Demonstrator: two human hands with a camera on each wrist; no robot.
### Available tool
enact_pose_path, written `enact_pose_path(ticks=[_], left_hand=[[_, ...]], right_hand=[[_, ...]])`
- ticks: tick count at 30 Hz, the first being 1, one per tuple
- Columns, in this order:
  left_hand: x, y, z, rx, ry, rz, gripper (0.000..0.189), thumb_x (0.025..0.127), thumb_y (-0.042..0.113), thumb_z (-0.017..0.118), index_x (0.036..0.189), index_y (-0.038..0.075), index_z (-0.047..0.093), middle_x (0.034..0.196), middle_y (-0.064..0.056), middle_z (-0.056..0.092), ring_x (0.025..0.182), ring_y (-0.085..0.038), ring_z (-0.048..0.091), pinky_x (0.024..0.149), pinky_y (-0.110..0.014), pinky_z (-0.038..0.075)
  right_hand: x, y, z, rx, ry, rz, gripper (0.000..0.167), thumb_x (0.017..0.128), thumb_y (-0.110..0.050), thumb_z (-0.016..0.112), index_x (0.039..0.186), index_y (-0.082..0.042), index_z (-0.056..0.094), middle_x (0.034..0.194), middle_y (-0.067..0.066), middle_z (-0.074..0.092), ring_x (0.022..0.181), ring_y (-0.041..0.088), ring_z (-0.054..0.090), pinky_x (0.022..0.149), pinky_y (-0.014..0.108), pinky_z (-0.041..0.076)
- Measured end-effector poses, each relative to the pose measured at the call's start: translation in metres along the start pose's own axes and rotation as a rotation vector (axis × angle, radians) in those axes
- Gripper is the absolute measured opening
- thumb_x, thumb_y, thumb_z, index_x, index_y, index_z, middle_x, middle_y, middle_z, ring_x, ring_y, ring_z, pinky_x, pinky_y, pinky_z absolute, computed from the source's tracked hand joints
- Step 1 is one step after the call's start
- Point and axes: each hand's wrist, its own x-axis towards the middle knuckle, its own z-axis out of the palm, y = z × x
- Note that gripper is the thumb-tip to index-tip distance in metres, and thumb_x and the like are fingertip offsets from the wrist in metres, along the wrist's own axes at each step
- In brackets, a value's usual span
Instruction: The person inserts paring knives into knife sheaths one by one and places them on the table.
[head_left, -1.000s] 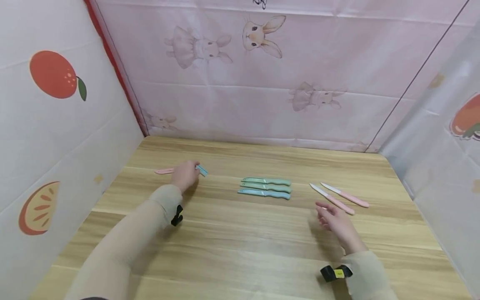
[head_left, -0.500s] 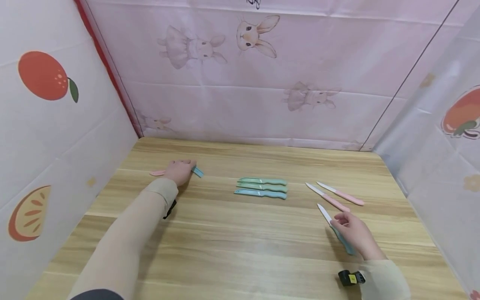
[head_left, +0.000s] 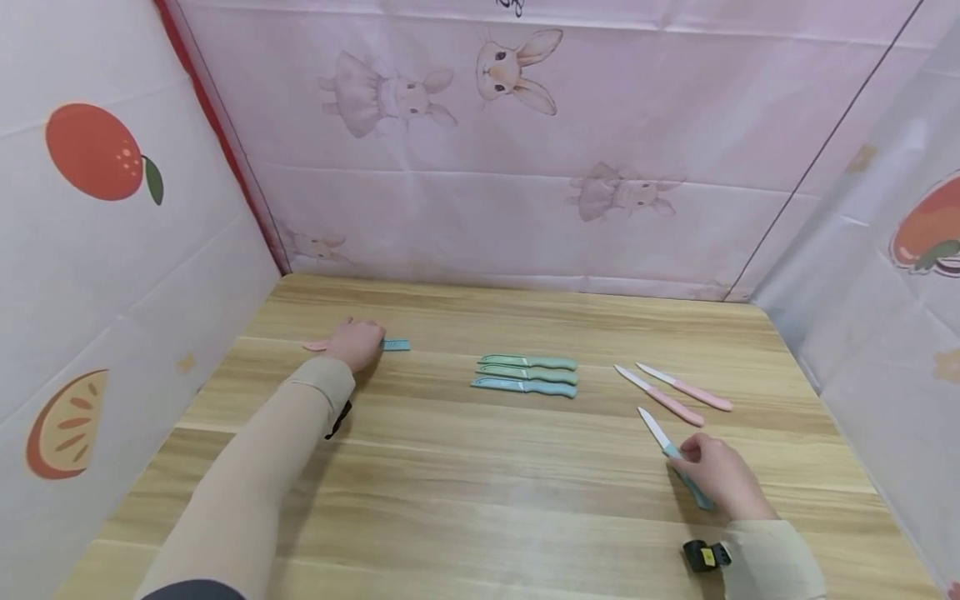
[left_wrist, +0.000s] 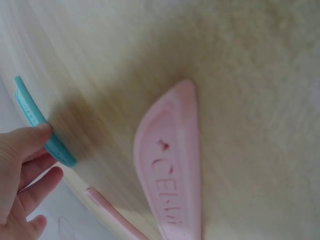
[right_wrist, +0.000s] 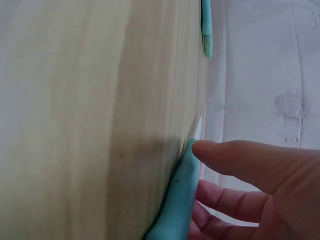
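Observation:
In the head view my left hand (head_left: pixel 356 343) is at the far left of the table, pinching a teal knife sheath (head_left: pixel 395 345). The left wrist view shows the thumb on this sheath (left_wrist: pixel 36 115), with the other fingers loosely bent beside it. Nearby lie two pink sheaths; the larger-looking pink sheath (left_wrist: pixel 170 160) bears raised lettering. At the right, my right hand (head_left: pixel 722 475) pinches a teal-handled paring knife (head_left: pixel 672 450), its white blade pointing away and leftward. Its teal handle (right_wrist: pixel 180 195) is between thumb and fingers, close against the tabletop.
Several sheathed knives (head_left: pixel 525 375), green and blue, lie in a row mid-table. Two unsheathed pink-handled knives (head_left: pixel 678 407) lie beyond the right hand. A pink printed curtain (head_left: pixel 465 217) closes off the back, and white printed sheets stand at both sides of the wooden table (head_left: pixel 480 500).
My right hand has moved right and nearer, with the teal-handled knife now showing under its fingers. My left hand has shifted slightly left, and the teal sheath has turned to lie crosswise.

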Motion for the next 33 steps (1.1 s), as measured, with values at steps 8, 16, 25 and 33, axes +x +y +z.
enact_pose_path(ticks=[8, 16, 25, 33], left_hand=[[-0.071, 0.043, -0.112, -0.073, 0.032, 0.158, 0.014, 0.085, 0.016, 0.069, 0.088, 0.005, 0.062, 0.085, -0.01, 0.066, 0.086, -0.031, 0.063, 0.099, -0.058, 0.034], [-0.065, 0.044, -0.102, -0.154, -0.028, 0.098, 0.012, 0.088, 0.013, 0.062, 0.08, 0.009, 0.055, 0.072, -0.003, 0.058, 0.07, -0.021, 0.056, 0.082, -0.05, 0.045], [-0.071, 0.064, -0.099, -0.479, 0.102, 0.009, 0.011, 0.094, 0.018, 0.055, 0.087, 0.011, 0.05, 0.069, -0.003, 0.052, 0.059, -0.019, 0.048, 0.052, -0.033, 0.043], [-0.083, 0.095, -0.107, -0.961, 0.233, -0.126, 0.013, 0.093, 0.015, 0.057, 0.088, 0.003, 0.053, 0.073, -0.006, 0.052, 0.063, -0.018, 0.046, 0.053, -0.027, 0.039]], right_hand=[[-0.003, 0.004, -0.004, 0.02, -0.073, 0.051, 0.041, 0.083, -0.029, 0.069, 0.099, 0.007, 0.057, 0.088, 0.01, 0.063, 0.079, 0.022, 0.057, 0.069, 0.041, 0.049], [-0.004, 0.003, -0.003, 0.023, -0.116, 0.065, 0.03, 0.083, -0.023, 0.069, 0.094, 0.002, 0.057, 0.08, 0.005, 0.059, 0.069, 0.018, 0.053, 0.059, 0.033, 0.045], [-0.003, 0.004, 0.0, 0.014, -0.078, 0.021, 0.024, 0.084, -0.017, 0.068, 0.093, 0.002, 0.057, 0.08, 0.004, 0.058, 0.069, 0.017, 0.052, 0.059, 0.031, 0.045], [-0.003, 0.003, -0.001, 0.056, 0.036, -0.039, 0.029, 0.086, -0.019, 0.065, 0.099, 0.005, 0.056, 0.083, 0.007, 0.061, 0.075, 0.02, 0.055, 0.062, 0.034, 0.045]])
